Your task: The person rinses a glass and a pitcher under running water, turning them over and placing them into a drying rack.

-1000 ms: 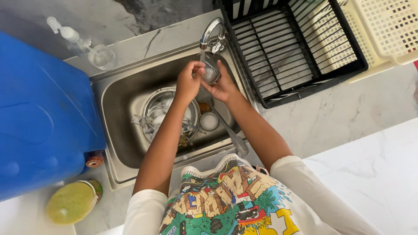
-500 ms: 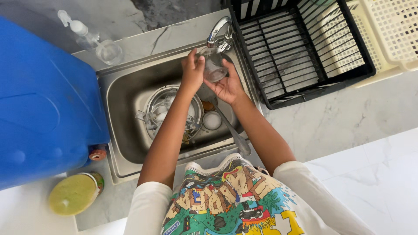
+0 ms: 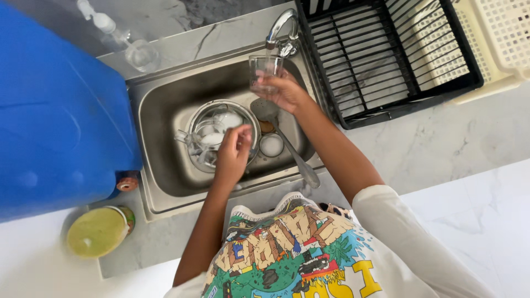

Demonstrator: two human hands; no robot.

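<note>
My right hand [image 3: 287,92] holds a clear drinking glass [image 3: 264,70] upright just under the chrome tap [image 3: 280,28], at the far right of the steel sink [image 3: 160,116]. My left hand [image 3: 233,152] hovers over the sink with loosely curled fingers and nothing in it, above a metal bowl [image 3: 197,117] stacked with glassware. A long metal ladle [image 3: 287,146] lies slantwise in the sink, its handle over the front rim. A small white cup [image 3: 271,145] sits beside the bowl.
A black wire dish rack [image 3: 386,60] stands right of the sink on a cream plastic tray [image 3: 497,33]. A big blue container [image 3: 55,121] fills the left. A clear pump bottle [image 3: 124,41] and a yellow-green lidded jar [image 3: 98,232] stand on the marble counter.
My left hand has let go of the glass and dropped toward the bowl in the sink. My right hand now holds the glass alone, turned upright under the tap.
</note>
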